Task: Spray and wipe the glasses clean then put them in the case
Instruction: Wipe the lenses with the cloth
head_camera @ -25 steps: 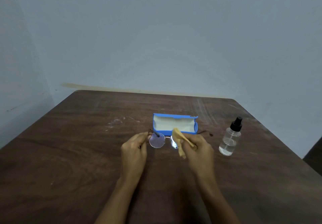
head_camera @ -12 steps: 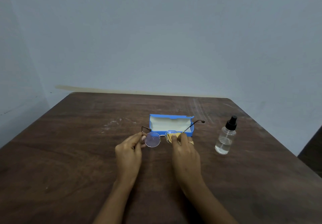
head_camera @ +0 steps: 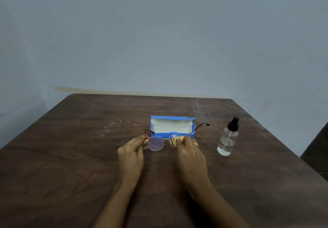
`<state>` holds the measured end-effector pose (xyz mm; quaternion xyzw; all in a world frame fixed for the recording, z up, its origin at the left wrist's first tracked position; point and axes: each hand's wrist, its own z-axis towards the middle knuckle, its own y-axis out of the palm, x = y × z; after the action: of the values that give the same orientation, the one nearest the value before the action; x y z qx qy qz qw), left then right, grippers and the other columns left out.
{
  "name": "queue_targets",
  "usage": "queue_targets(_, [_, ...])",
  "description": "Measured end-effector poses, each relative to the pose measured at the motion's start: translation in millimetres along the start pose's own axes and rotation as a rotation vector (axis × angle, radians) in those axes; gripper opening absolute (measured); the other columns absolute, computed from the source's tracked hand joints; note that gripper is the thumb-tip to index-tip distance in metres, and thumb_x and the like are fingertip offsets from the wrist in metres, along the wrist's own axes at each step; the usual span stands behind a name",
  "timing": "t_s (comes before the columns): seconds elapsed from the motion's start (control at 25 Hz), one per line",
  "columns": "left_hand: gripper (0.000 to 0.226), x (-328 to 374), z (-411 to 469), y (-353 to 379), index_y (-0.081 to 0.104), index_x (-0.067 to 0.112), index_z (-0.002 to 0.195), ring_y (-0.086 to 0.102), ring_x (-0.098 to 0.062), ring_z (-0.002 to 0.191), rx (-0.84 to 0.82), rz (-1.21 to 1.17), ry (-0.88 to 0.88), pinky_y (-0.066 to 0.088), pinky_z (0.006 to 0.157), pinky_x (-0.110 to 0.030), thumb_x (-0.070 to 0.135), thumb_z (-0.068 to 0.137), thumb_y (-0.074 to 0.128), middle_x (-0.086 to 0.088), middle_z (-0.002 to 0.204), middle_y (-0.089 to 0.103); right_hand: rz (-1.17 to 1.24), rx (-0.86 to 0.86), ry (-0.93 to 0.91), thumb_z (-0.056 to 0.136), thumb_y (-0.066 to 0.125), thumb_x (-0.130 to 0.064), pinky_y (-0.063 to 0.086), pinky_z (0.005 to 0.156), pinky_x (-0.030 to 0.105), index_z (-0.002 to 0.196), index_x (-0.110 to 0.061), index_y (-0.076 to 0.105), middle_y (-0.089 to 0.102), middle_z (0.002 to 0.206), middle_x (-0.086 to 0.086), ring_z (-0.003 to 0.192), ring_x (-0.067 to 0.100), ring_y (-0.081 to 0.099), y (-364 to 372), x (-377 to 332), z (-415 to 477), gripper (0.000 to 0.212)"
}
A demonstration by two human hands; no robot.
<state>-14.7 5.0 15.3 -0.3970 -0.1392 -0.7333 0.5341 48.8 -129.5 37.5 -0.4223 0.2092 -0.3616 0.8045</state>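
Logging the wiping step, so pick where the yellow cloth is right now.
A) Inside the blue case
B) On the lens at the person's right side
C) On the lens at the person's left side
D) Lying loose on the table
B: the right hand holds the yellow cloth against the right-side lens of the glasses, while the left hand pinches the frame beside the uncovered left lens.
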Motion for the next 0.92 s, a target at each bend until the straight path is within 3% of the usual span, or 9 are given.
queue_targets(0.12, [0.032,-2.1,-0.8,-0.2,0.071,-0.004,0.087,0.062,-0.005,0.083,-0.008,0.001,0.029,0.051,0.073,-0.007,-0.025,0.070,0.054,-0.013,0.084,0.072,0.127,-0.138,0.110,0.088,0.051,-0.011,0.047,0.069,0.030,0.119,-0.008,0.050,0.051,0.118,0.009,0.105,0.024,0.052,8.9,-4.2,6.7,0.031])
queue_targets(0.2, [0.033,-3.4,-0.1,-0.8,0.071,-0.004,0.087,0.062,-0.007,0.083,0.011,0.007,0.029,0.051,0.073,-0.006,-0.026,0.069,0.054,-0.014,0.083,0.073,0.173,-0.143,0.095,0.093,0.040,-0.012,0.042,0.073,0.030,0.125,-0.012,0.043,0.044,0.124,0.007,0.110,0.023,0.047,13.0,-5.0,8.5,0.033])
queue_targets(0.44, [0.028,-4.9,3.2,-3.7,0.073,0.000,0.080,0.057,0.005,0.077,0.075,0.036,0.016,0.040,0.068,0.005,-0.021,0.067,0.060,0.000,0.074,0.069,0.214,-0.090,-0.111,0.093,0.043,-0.018,0.031,0.062,0.026,0.120,-0.018,0.050,0.048,0.108,0.004,0.097,0.018,0.047,8.0,10.4,3.0,0.028])
queue_targets(0.6, [0.020,-9.9,5.1,-3.0,0.073,0.001,0.082,0.058,0.013,0.070,0.112,-0.020,-0.060,0.041,0.065,0.004,-0.014,0.073,0.062,0.003,0.074,0.067,0.176,-0.155,-0.341,0.074,0.070,-0.011,0.039,0.050,0.027,0.109,-0.014,0.061,0.060,0.094,0.008,0.076,0.020,0.059,-11.0,24.4,-1.1,0.036])
queue_targets(0.72, [0.016,-16.4,6.5,-1.8,0.072,0.001,0.088,0.064,0.001,0.067,0.103,-0.080,-0.148,0.049,0.065,-0.004,-0.006,0.078,0.063,0.000,0.078,0.069,0.072,-0.077,-0.468,0.052,0.086,-0.015,0.041,0.041,0.018,0.096,-0.019,0.070,0.066,0.081,0.001,0.063,0.012,0.061,-17.1,34.4,-1.4,0.046])
queue_targets(0.8, [0.016,-19.6,6.9,-1.7,0.072,0.003,0.090,0.068,-0.009,0.065,0.098,-0.111,-0.194,0.054,0.067,-0.016,-0.004,0.079,0.063,-0.003,0.081,0.071,0.097,-0.076,-0.546,0.056,0.084,-0.012,0.044,0.042,0.019,0.096,-0.017,0.069,0.066,0.083,0.003,0.065,0.013,0.061,-17.6,38.4,-2.7,0.043])
queue_targets(0.92, [0.015,-20.3,6.3,-0.9,0.072,0.004,0.089,0.068,-0.010,0.065,0.104,-0.116,-0.199,0.056,0.066,-0.024,-0.002,0.079,0.064,-0.001,0.079,0.070,0.114,-0.054,-0.588,0.061,0.081,-0.009,0.045,0.042,0.021,0.097,-0.016,0.069,0.066,0.084,0.004,0.066,0.016,0.060,-16.6,41.2,-4.8,0.038])
